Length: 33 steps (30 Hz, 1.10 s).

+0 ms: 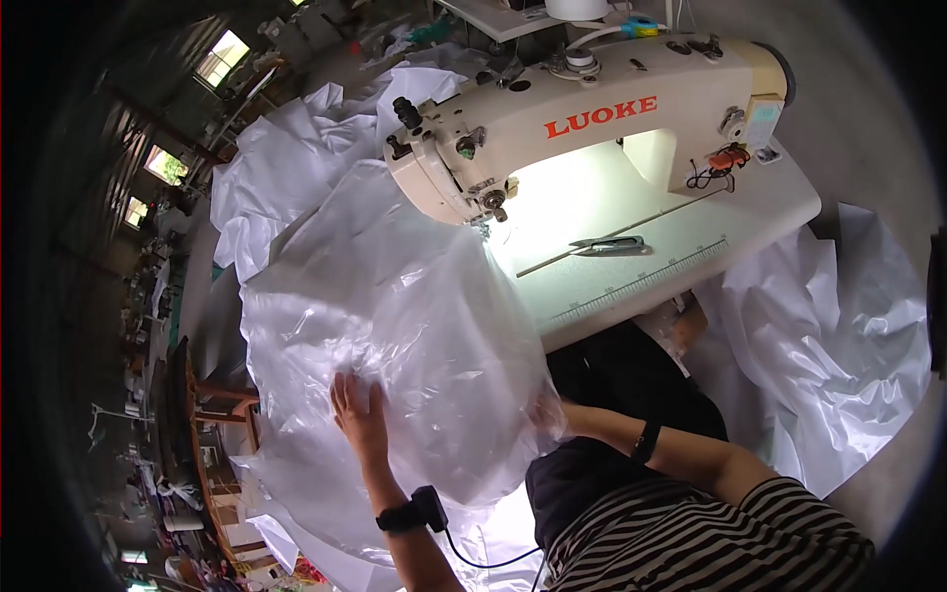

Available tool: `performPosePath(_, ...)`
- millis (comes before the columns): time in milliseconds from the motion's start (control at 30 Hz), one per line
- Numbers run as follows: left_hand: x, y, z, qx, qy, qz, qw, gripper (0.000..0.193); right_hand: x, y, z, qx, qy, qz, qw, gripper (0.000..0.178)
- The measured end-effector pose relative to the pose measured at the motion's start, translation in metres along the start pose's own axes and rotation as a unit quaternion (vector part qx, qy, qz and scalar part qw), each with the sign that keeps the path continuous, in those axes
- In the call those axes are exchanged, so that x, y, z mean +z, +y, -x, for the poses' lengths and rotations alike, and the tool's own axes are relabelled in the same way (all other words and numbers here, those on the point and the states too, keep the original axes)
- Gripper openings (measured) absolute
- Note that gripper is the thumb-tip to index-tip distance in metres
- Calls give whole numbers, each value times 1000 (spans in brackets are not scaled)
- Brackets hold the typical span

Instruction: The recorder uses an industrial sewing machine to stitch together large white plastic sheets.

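A large sheet of translucent white plastic film (pixel 424 326) spreads from beneath the needle area of a cream sewing machine (pixel 592 109) toward my body. My left hand (pixel 361 422) lies on the sheet, fingers stretched out and thumb apart. At the sheet's right edge is my right hand (pixel 548 412), its fingers veiled by the film, so I cannot make out whether they grip it. Thread snips (pixel 612 246) rest on the white machine bed (pixel 671 252), to the right of the needle.
More white sheeting is heaped behind the machine head (pixel 296 158) and hangs at the right (pixel 809 345). A wooden frame (pixel 232 414) stands at the left. A cable (pixel 493 563) runs from the device at my left wrist. The machine's lamp lights the bed.
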State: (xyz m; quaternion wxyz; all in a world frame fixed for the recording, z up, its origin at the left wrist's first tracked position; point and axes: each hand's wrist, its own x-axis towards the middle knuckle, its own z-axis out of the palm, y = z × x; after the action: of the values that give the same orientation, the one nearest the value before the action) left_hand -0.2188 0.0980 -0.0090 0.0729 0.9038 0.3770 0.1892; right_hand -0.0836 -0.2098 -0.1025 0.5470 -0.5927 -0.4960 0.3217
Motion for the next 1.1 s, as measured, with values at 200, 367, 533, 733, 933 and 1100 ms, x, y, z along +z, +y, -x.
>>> performPosePath(200, 22, -32, -16, 16, 2, -86, 996, 48, -23, -76, 87, 195, -75, -401, 892, 30)
performPosePath(367, 27, -44, -46, 47, 20, -126, 991, 48, -46, -30, 140, 250, 60, -375, 891, 36)
performPosePath(533, 25, -55, -60, 38, 7, -135, 990, 48, -28, -74, 136, 284, -42, -351, 891, 33)
performPosePath(733, -11, -34, -57, 106, -29, -42, 993, 35, -34, -81, 140, 261, -25, -300, 917, 35)
performPosePath(933, -65, 178, 116, 269, -96, 289, 914, 38, -30, -92, 139, 53, 31, -58, 996, 20)
performPosePath(1100, -41, 206, 173, 168, -183, 274, 929, 47, -31, -110, 141, 161, 84, -106, 978, 23)
